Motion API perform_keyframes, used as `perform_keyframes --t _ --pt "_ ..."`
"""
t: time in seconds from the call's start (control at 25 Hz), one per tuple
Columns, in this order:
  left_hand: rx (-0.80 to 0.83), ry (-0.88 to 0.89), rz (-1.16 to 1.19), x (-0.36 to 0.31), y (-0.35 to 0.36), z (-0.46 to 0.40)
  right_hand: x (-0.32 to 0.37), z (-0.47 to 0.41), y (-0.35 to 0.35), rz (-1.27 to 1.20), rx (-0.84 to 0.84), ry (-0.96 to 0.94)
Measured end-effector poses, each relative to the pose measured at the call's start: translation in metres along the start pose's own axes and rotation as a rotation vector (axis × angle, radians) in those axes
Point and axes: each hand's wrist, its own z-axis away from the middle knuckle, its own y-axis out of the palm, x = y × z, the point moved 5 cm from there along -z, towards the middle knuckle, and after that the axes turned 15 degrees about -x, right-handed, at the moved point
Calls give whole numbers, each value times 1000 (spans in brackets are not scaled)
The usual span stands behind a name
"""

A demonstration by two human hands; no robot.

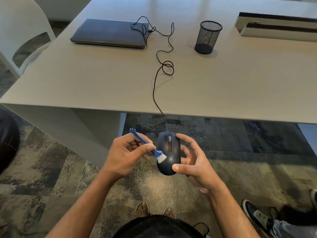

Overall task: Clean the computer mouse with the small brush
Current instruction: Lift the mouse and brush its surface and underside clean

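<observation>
I hold the black mouse [169,152] in my right hand [192,162], thumb on its near end and fingers curled around its far side, out in front of the table [85,79] edge, above the carpet. My left hand [125,155] pinches the blue brush [149,147] by its handle, white bristles touching the mouse's left side. The cable [157,86] runs back across the table to the closed laptop [109,33].

Laptop [109,33] left of pen cup [207,37], on table [85,79]

Grey desk [103,86], patterned carpet [51,169], white chair [22,23]
</observation>
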Motion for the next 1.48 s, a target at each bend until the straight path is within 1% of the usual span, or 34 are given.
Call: perform_keyframes --t 0.12,0.24,0.32,0.36,0.4,0.48,0.56,0.64,0.8,0.96,1.04,1.16,1.24,1.36,1.48 --pt "-126 -42 39 6 1 -10 -1 2 -2 -8 7 10" --pt "-315 -57 -34 9 -2 -20 -1 4 -1 -5 19 15" --pt "-356 -32 -45 3 -2 -20 -2 5 0 3 13 17" --pt "-331 -23 -38 -2 -1 -18 -2 5 -1 11 0 13" --pt "-271 -13 -35 -7 1 -15 -2 5 -1 19 -11 8" --pt "-73 28 -77 -15 6 -7 -1 3 -3 29 -19 -2" --pt "114 80 -184 -21 13 1 0 3 -4 44 -10 -13" --pt "190 129 -274 -23 18 3 0 3 -4 55 0 -13" --pt "168 194 -327 -25 25 -5 -2 4 -3 55 -3 -8" --pt "62 204 -372 -19 19 -26 -5 6 -3 53 -4 1" --pt "8 260 -421 -19 17 -34 -6 7 -2 55 1 3" --pt "-66 393 -548 -20 15 -40 -5 8 -3 42 -3 3" --pt "-98 369 -479 -20 11 -39 -5 7 -2 32 1 3" --pt "-111 218 -241 -19 9 -38 -5 6 -2 23 3 10" --pt "-107 128 -122 -16 16 -42 -6 6 -2 28 10 21"
